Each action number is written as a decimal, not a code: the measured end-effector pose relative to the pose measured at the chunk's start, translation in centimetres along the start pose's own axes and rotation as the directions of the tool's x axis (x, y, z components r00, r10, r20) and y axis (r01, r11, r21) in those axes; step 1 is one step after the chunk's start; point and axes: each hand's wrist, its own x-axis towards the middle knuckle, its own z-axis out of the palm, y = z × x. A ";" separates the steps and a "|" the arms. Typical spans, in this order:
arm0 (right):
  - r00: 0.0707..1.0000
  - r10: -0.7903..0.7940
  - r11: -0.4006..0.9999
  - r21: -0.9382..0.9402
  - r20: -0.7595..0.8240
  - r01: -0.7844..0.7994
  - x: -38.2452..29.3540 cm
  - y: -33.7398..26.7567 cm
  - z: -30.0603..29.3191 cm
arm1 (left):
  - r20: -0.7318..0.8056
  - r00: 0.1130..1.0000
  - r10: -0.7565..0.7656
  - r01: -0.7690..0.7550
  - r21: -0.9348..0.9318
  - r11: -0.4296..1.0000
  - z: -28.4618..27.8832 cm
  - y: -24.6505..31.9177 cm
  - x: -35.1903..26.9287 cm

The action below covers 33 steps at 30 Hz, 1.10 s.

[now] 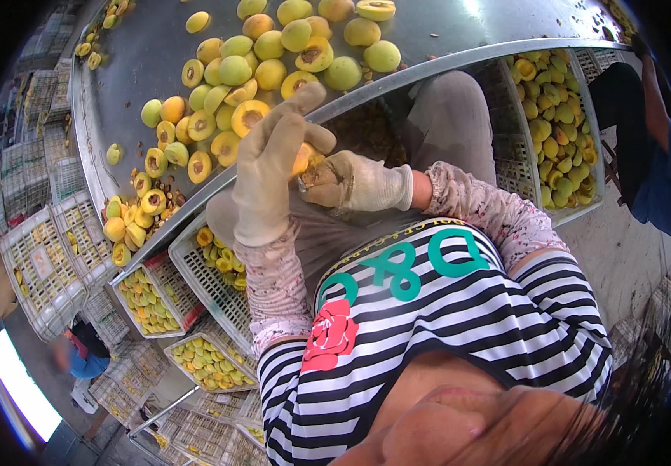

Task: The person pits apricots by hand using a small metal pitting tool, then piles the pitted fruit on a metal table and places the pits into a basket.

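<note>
My left hand (pixel 271 157), in a stained pale work glove, holds a yellow-orange apricot piece (pixel 306 158) near its thumb. Close against it, my right hand (pixel 358 183) is curled in a dirty knit-cuffed glove. A small metallic tip (pixel 302 184) shows at its fingertips; the rest of that tool is hidden. Both hands are over my lap at the near edge of a metal table (pixel 137 116). Whole and halved apricots (pixel 234 71) lie loose beyond them, some halves with the stone in. Loose stones (pixel 175 198) and more halves (pixel 131 224) are heaped near the left corner.
The table's raised metal rim (pixel 440 63) runs just beyond my hands. A crate of apricot halves (pixel 562 134) stands at my right, and another crate (pixel 210 279) at my left. Stacked plastic crates (pixel 50 262) fill the far left. Other people (pixel 659 175) are at the far right and lower left.
</note>
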 end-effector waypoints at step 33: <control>0.920 0.343 0.890 0.246 0.191 -0.383 1.5 2.7 2.4 | 0.068 0.997 0.040 -0.017 -0.309 0.951 -3.9 -6.4 -0.7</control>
